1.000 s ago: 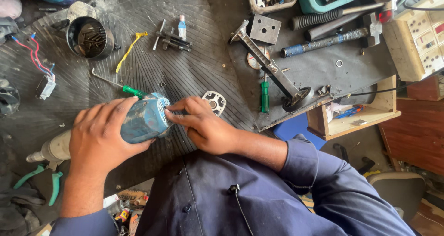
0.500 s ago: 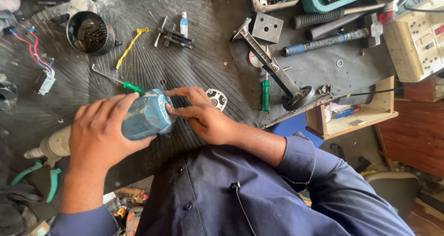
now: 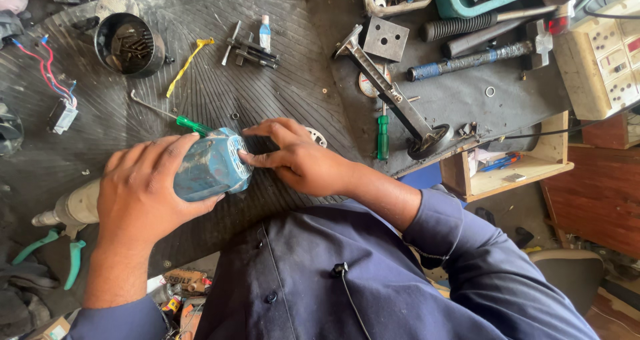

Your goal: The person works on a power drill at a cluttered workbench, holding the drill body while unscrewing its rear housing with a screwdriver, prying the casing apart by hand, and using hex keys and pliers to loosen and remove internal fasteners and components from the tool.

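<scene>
My left hand [image 3: 143,190] is wrapped over a blue power-tool body [image 3: 210,167] that lies on a black ribbed mat [image 3: 267,93]; its grey metal nose [image 3: 73,207] sticks out to the left. My right hand [image 3: 297,157] touches the vented rear end of the tool with its fingertips. A green-handled screwdriver [image 3: 190,124] lies just behind the tool. A small white round part [image 3: 317,137] peeks out behind my right hand.
A black can of screws [image 3: 130,43] stands at the back left, green-handled pliers [image 3: 50,250] at the left edge. Another green screwdriver [image 3: 383,137], a metal puller [image 3: 393,97], hammers [image 3: 480,59] and a switch board [image 3: 603,57] lie to the right.
Both hands and the tool sit slightly lower in view as the camera shifted. My right fingers have moved along the tool's rear end.
</scene>
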Tool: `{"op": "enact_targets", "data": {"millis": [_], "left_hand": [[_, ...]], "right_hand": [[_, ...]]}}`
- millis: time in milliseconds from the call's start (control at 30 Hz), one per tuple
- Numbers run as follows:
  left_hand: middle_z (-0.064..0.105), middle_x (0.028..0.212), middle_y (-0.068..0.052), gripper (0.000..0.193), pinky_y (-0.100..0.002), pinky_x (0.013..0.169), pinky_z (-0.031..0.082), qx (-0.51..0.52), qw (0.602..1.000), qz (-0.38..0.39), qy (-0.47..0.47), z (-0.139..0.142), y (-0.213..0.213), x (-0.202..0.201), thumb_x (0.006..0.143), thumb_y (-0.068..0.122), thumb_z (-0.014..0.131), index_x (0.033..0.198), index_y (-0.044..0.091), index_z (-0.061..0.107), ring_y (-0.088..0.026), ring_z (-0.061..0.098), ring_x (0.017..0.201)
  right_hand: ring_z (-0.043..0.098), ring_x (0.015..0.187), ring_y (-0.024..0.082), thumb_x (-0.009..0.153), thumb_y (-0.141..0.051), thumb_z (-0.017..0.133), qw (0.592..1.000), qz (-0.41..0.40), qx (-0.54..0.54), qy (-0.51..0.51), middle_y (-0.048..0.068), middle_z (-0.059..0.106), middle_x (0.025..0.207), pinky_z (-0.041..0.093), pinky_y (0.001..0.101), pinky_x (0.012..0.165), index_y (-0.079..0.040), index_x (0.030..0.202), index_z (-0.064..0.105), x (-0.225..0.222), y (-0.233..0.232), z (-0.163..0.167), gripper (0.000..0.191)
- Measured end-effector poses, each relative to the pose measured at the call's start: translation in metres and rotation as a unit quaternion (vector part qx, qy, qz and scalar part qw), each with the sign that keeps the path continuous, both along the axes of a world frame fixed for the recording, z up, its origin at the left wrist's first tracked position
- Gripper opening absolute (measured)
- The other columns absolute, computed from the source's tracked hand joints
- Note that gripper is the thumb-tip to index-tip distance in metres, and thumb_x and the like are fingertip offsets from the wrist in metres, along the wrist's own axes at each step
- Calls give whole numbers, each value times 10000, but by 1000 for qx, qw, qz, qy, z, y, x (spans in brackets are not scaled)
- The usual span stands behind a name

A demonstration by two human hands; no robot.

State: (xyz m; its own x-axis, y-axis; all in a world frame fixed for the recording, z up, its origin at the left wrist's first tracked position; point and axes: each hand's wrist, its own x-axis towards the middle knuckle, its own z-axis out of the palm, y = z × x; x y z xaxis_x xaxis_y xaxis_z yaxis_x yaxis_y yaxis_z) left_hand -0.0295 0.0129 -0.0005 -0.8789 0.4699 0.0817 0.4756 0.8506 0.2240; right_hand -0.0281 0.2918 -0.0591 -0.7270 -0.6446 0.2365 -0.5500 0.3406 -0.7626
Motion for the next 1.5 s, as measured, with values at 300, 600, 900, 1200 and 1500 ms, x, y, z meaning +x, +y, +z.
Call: {"op": "enact_targets", "data": {"millis": [300,600,900,1200,1500], "left_hand": [[718,1194,-20,841,-445,892,502,14,1000,19,-3,3,0,2,526,412,921,1287,159,668,-265,682,1038],[707,1200,-27,865,-456,886,498,28,999,11,-10,3,-5,-2,527,436,922,1302,161,654,-283,673,1026],[696,1209,-21,889,-451,932,470,42,998,21,-30,6,-11,-1,507,423,924,1317,183,649,-251,653,1071],[697,1178,-31,888,-440,902,467,60,998,19,-12,8,-22,2,493,449,925,1289,164,652,-261,649,1073],[701,1159,-11,877,-434,873,473,73,997,16,-17,1,-32,6,508,447,917,1292,166,642,-248,650,1027]], "right_hand": [[510,1326,327,887,-255,794,971,-166,171,31,112,559,1386,391,492,1122,-97,1445,576,6,38,23,619],[459,1320,402,664,-443,896,961,-172,216,26,181,518,1393,387,498,1084,-59,1354,603,11,51,9,843],[677,996,309,693,-410,879,932,-159,281,-165,86,723,996,527,430,857,-140,1152,664,-8,28,31,574],[733,727,226,897,-222,797,976,-122,167,-62,91,758,856,572,355,660,-129,1186,729,-83,6,35,311],[745,701,99,953,-61,656,939,-206,-120,-247,77,777,912,602,248,589,-1,1243,647,-170,-68,-3,296]]}}
